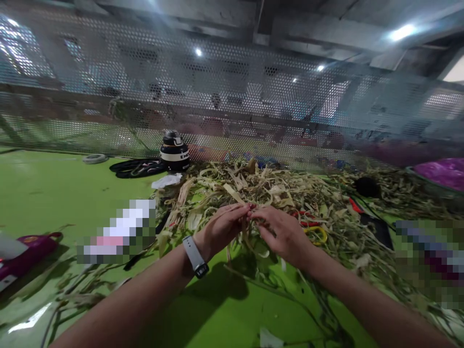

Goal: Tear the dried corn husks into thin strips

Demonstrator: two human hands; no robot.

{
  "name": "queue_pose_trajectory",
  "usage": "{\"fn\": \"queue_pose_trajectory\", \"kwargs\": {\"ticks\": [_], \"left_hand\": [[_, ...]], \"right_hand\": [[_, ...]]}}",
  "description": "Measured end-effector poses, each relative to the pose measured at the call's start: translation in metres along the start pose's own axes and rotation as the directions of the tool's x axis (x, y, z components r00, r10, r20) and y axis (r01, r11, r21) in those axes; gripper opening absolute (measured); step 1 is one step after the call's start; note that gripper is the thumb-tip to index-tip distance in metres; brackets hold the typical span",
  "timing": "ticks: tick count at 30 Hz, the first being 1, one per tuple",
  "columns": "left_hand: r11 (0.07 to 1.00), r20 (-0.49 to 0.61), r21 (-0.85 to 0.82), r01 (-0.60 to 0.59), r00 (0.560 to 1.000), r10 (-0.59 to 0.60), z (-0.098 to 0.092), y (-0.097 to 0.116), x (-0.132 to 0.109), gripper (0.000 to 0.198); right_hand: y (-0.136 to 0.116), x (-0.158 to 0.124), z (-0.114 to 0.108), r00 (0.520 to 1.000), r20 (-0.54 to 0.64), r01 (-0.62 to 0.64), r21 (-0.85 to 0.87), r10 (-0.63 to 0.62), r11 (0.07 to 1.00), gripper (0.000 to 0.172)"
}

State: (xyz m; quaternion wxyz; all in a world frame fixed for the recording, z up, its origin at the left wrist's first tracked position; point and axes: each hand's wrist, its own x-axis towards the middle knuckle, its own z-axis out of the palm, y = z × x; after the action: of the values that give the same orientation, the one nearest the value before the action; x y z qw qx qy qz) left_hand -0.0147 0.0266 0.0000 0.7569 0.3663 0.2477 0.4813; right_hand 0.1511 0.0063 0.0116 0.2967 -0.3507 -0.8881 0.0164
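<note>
My left hand (pixel 224 224), with a grey-strapped watch (pixel 195 258) on its wrist, is closed in a pinch on a pale dried leaf strip (pixel 245 234) that hangs below the fingers. Opposite it, my right hand (pixel 284 234) has curled fingers whose tips meet those of the left at the strip's upper end. A small reddish spot shows between the fingertips, too small to name. Just beyond both hands spreads a heap of dried husk-like leaves and strips (pixel 279 186). Beside my right hand, a yellow loop handle (pixel 321 234) and red handles (pixel 306 222) poke out of the heap.
A black and white bottle (pixel 175 152) stands at the back of the green table (pixel 72 188), near a coiled black cord (pixel 136 167). Behind runs a perforated metal panel (pixel 232 92). A maroon object (pixel 32 251) lies far left; a purple bag (pixel 442 173) sits at right.
</note>
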Motion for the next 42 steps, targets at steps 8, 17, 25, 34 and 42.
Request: {"fn": "queue_pose_trajectory", "kwargs": {"ticks": [8, 17, 25, 34, 42], "left_hand": [[0.994, -0.029, -0.100, 0.049, 0.998, -0.052, 0.007, -0.004, -0.005, 0.011], [1.000, 0.008, -0.007, -0.003, 1.000, 0.003, 0.005, -0.010, -0.002, 0.014], [0.992, 0.048, 0.124, -0.009, 0.999, 0.003, 0.006, -0.008, -0.008, 0.014], [0.993, -0.027, 0.117, 0.031, 0.999, -0.028, 0.005, -0.006, -0.005, 0.024], [0.950, -0.020, 0.270, -0.155, 0.986, 0.166, 0.005, -0.009, -0.006, 0.028]], "right_hand": [[0.002, -0.002, 0.004, 0.914, -0.008, 0.343, -0.525, -0.407, 0.779, 0.032], [-0.005, -0.007, 0.002, 0.890, -0.078, 0.353, -0.508, -0.449, 0.786, 0.023], [0.004, -0.013, 0.005, 0.889, -0.203, 0.328, -0.340, -0.410, 0.881, 0.023], [0.001, -0.009, 0.018, 0.878, -0.277, -0.221, 0.488, 0.390, 0.845, 0.007], [0.000, -0.003, 0.024, 0.711, 0.102, -0.418, 0.857, 0.696, 0.301, 0.022]]}}
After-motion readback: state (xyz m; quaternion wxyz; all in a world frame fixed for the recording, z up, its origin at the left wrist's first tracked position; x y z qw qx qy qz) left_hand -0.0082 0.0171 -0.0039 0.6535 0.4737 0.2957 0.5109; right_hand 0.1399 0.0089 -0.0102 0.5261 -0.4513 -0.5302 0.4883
